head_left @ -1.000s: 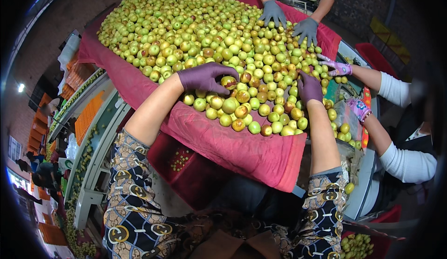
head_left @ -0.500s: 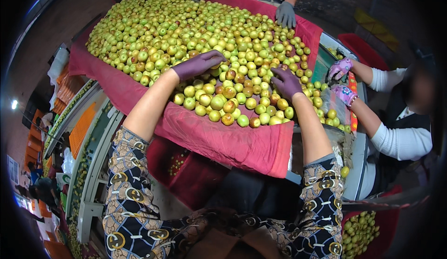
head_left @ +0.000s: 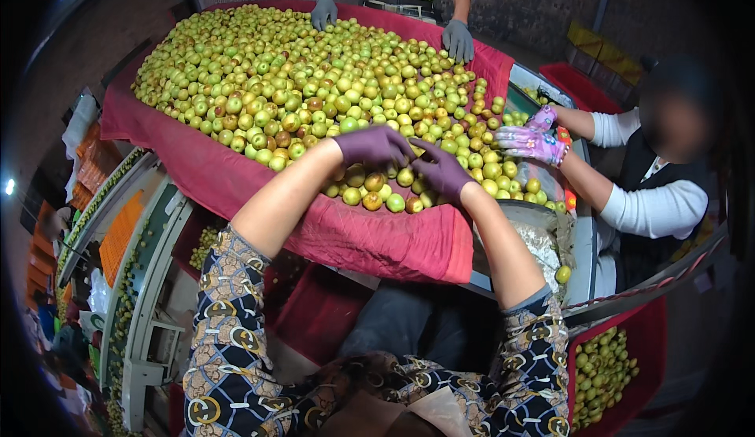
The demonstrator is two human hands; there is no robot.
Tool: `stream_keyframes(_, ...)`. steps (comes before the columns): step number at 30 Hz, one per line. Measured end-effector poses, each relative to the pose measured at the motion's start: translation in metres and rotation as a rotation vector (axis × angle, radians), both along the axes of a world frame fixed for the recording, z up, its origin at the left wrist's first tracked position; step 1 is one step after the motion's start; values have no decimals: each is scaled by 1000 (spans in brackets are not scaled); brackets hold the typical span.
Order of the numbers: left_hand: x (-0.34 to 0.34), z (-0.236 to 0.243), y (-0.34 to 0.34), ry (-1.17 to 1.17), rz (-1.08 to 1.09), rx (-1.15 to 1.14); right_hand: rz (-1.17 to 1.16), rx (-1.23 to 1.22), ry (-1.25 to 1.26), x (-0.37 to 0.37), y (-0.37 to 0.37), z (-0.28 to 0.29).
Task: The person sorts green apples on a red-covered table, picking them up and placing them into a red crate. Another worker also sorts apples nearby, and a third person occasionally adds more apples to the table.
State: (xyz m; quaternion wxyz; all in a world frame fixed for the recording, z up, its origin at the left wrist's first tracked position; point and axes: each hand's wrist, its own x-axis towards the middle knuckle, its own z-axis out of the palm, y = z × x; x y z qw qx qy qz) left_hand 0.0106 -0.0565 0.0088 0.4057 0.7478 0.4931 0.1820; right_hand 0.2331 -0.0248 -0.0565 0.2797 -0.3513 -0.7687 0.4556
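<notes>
Yellow-green fruit, some blotched brown, is heaped on a red cloth. My left hand, in a purple glove, lies over the front of the heap with fingers apart and curved downward among the fruit. My right hand, also gloved in purple, is just to its right, fingers spread and reaching toward my left fingertips over the fruit. Whatever lies directly beneath the fingers of both hands is partly hidden.
A co-worker's grey-gloved hands rest at the far edge. Another's flowered gloves work at the right by a metal-edged sorter. Conveyors curve at the left. A red crate of fruit stands lower right.
My hands have come closer together, my right moving leftward. The fruit earlier in my left fingers is out of sight. The co-workers' hands have shifted, and the view has tilted.
</notes>
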Motion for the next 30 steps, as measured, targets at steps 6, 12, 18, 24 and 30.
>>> stream_keyframes(6, -105, -13, 38, 143, 545, 318, -137, 243, -102, -62, 17, 16)
stream_keyframes(12, -93, -15, 35, 437, 260, 212, -28, 535, -247, -112, 25, 14)
stream_keyframes(18, -98, -22, 40, 517, 256, 262, -133, 347, -218, -97, 1, 35)
stream_keyframes(24, -91, -21, 41, 585, 207, 384, -223, 407, 48, -50, -76, 61)
stream_keyframes(30, -109, -41, 49, 608, 92, 520, 65, -374, 330, 74, -227, 66)
